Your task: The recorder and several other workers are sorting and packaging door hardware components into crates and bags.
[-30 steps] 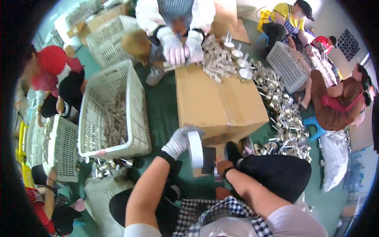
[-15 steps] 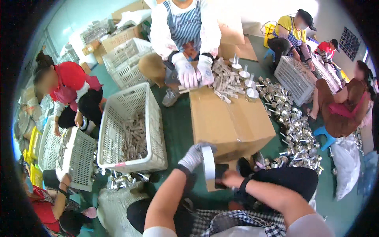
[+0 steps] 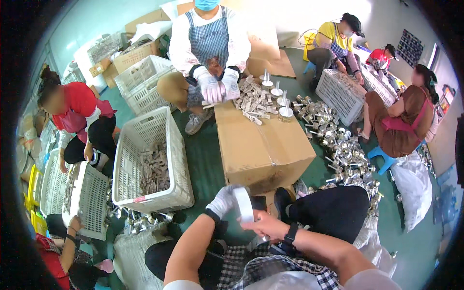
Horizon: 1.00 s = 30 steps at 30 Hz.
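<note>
You have one roll of white tape (image 3: 244, 204) between your two hands and one large cardboard box (image 3: 261, 145) before you. Four white plastic baskets stand about: two on the left (image 3: 150, 159) (image 3: 92, 200), one far left (image 3: 140, 82), one far right (image 3: 340, 94). Five other people sit around.

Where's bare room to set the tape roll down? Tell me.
The near half of the cardboard box top is bare, bordered by the far-end pile of small parts and the near edge by your left hand. A green floor strip between box and white basket is free. Right of the box, metal parts crowd the floor.
</note>
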Available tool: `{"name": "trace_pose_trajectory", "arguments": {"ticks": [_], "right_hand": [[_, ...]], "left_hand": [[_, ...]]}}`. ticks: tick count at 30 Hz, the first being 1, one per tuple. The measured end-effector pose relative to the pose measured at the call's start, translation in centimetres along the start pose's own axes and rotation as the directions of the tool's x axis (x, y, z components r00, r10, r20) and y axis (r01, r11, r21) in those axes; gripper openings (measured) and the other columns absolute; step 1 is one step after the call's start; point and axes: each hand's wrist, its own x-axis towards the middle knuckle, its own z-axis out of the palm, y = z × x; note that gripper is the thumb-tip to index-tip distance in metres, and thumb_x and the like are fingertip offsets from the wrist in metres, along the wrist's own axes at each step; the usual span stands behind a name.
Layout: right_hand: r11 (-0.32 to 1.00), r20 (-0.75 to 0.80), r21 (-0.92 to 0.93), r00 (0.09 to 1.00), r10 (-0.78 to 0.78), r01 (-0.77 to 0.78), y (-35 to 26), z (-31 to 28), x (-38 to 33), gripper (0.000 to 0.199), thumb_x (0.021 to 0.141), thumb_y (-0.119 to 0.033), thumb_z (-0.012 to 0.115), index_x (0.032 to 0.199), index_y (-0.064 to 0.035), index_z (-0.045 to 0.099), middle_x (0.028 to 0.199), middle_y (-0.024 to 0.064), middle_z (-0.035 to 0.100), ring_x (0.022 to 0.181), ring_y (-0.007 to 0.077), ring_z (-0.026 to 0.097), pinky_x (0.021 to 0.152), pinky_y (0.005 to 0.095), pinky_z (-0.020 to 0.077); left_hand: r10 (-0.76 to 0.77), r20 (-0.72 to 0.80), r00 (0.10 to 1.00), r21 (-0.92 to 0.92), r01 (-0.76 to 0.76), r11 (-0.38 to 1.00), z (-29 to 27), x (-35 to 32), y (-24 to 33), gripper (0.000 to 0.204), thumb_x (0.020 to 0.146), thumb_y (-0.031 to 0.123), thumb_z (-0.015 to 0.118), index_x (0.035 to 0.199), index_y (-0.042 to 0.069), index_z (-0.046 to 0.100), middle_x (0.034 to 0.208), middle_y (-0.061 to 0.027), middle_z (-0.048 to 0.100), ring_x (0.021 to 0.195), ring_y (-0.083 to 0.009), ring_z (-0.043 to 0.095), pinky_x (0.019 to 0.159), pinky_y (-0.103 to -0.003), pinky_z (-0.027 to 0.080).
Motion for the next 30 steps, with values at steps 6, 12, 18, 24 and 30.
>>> {"name": "trace_pose_trajectory", "arguments": {"ticks": [6,12,18,24,30], "right_hand": [[0.994,-0.165,-0.055,0.981,-0.099,0.091,2.7,2.2,-0.3,0.036,0.086,-0.036,0.062,0.107,-0.0064,0.061,0.062,-0.0037,0.051,0.045,0.0046,0.039,0.04,0.0235,0.0307],[0.94,-0.326,-0.087,0.882,-0.341,0.331,3.3,1.1,1.9,0.032,0.085,-0.035,0.064,0.099,-0.0061,0.064,0.063,-0.0033,0.052,0.044,0.0049,0.041,0.041,0.0228,0.0332],[0.99,-0.203,0.13,0.979,-0.022,0.049,3.3,0.7,1.2,0.032,0.085,-0.036,0.064,0.092,-0.0046,0.063,0.06,-0.0032,0.05,0.048,0.0063,0.044,0.044,0.0238,0.034],[0.952,-0.26,-0.235,0.931,-0.258,0.198,3.3,0.9,1.7,0.041,0.084,-0.039,0.063,0.096,0.0,0.064,0.078,0.0111,0.067,0.072,0.0197,0.063,0.068,0.0328,0.0482],[0.923,-0.254,-0.362,0.939,-0.231,0.129,2.8,0.6,3.0,0.046,0.083,-0.045,0.062,0.089,0.0002,0.066,0.078,0.0154,0.067,0.075,0.0256,0.066,0.069,0.0344,0.0492]], "left_hand": [[0.071,-0.161,0.984,-0.307,-0.118,0.944,0.3,-2.2,-3.0,0.022,0.086,0.01,0.054,0.104,-0.001,0.06,0.099,-0.0134,0.065,0.09,-0.0235,0.062,0.079,-0.035,0.053],[0.161,-0.169,0.972,-0.368,-0.214,0.905,3.8,-2.1,0.1,0.027,0.079,-0.007,0.052,0.103,0.004,0.06,0.098,-0.0105,0.065,0.09,-0.0214,0.062,0.08,-0.035,0.052],[0.243,-0.174,0.954,0.315,-0.18,0.932,0.7,-1.1,-1.9,0.035,0.075,-0.015,0.054,0.103,0.004,0.062,0.101,-0.0065,0.065,0.089,-0.0158,0.062,0.079,-0.029,0.052],[0.298,-0.121,0.947,0.088,-0.289,0.953,1.3,-1.0,-2.7,0.024,0.083,0.001,0.056,0.107,-0.001,0.059,0.1,-0.0149,0.064,0.09,-0.0242,0.062,0.078,-0.035,0.053],[-0.068,-0.066,0.995,-0.638,0.011,0.77,1.1,-0.4,-1.5,0.02,0.079,0.009,0.06,0.095,-0.002,0.063,0.087,-0.0152,0.065,0.075,-0.0235,0.063,0.069,-0.032,0.053]]}}
